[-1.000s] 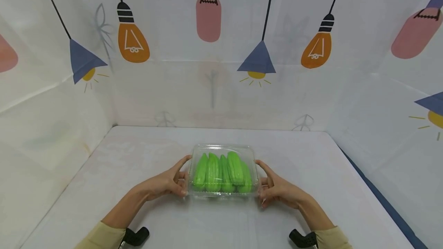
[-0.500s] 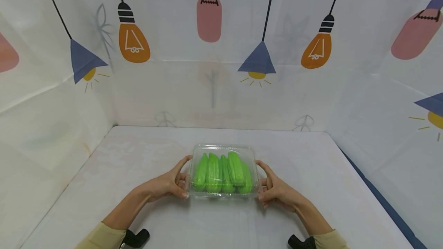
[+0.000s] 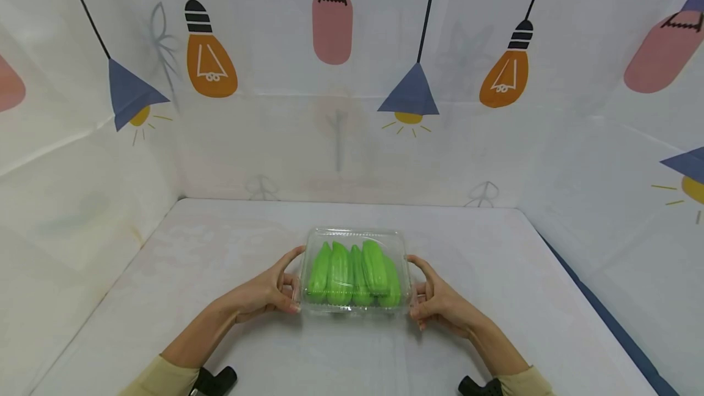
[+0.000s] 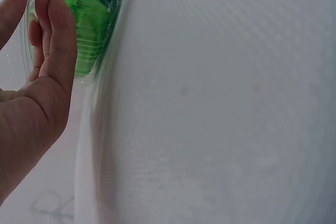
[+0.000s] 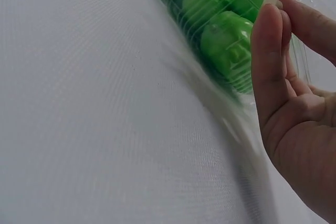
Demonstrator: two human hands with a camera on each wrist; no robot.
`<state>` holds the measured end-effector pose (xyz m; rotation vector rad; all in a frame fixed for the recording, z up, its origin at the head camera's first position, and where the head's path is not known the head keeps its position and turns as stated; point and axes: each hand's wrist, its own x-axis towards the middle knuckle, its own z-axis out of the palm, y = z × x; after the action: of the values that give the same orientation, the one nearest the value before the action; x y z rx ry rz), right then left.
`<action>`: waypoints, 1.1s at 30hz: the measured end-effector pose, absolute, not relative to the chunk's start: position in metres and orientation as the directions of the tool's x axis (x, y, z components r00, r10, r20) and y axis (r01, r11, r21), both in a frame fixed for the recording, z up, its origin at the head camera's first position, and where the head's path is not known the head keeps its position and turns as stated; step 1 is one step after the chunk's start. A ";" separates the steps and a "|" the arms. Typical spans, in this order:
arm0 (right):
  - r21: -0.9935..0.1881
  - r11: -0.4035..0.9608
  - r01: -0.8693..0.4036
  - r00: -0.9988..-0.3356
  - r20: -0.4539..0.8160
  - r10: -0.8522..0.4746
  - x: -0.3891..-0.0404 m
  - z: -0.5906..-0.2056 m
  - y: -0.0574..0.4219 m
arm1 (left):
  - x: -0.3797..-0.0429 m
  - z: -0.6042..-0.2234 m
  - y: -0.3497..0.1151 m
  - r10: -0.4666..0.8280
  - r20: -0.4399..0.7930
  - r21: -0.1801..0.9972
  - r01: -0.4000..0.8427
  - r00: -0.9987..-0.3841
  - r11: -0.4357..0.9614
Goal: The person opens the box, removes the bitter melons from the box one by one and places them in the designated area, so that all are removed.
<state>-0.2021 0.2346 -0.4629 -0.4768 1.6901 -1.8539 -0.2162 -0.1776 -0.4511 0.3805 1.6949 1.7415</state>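
A clear plastic clamshell container [image 3: 356,235] lies on the white table, its lid down. Inside, several bright green, long, ridged vegetable-like pieces [image 3: 340,274] lie side by side. My left hand [image 3: 269,289] holds the container's left side, index finger at the far corner and thumb at the near one. On the opposite side my right hand [image 3: 442,304] grips the rim in much the same way. The left wrist view shows fingers [image 4: 60,35] right at the container's edge. In the right wrist view, the thumb and fingers [image 5: 268,56] close on the rim.
The white table [image 3: 352,359] reaches back to a pale curtain [image 3: 275,139] printed with hanging lamps and bulbs. More curtain borders both sides. A dark blue strip [image 3: 605,319] runs along the table's right edge. Black wrist mounts [image 3: 214,381] sit at both sleeves.
The right wrist has shifted slightly toward the person. Both hands stay at the sides of the container, which has hardly moved.
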 end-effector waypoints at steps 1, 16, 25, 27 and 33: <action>-0.985 -0.031 0.172 -0.772 -0.115 -0.625 -0.202 -0.463 0.235 | -0.216 -0.451 -0.178 0.633 -0.240 0.964 -0.258 -0.736 0.066; -0.984 -0.016 0.175 -0.816 -0.136 -0.562 -0.198 -0.464 0.232 | -0.214 -0.452 -0.178 0.622 -0.237 0.964 -0.261 -0.746 0.054; -0.983 -0.075 0.168 -0.811 -0.094 -0.577 -0.197 -0.469 0.233 | -0.214 -0.447 -0.177 0.637 -0.223 0.965 -0.259 -0.738 0.039; -0.981 -0.091 0.169 -0.812 -0.087 -0.577 -0.198 -0.470 0.233 | -0.214 -0.447 -0.176 0.637 -0.227 0.964 -0.264 -0.737 0.038; -0.980 -0.121 0.158 -0.820 -0.062 -0.568 -0.197 -0.472 0.232 | -0.215 -0.447 -0.176 0.633 -0.235 0.962 -0.270 -0.738 0.041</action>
<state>-0.1974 0.2318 -0.4717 -0.4547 1.6738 -1.9883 -0.2149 -0.1757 -0.4471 0.3696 1.6719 1.7699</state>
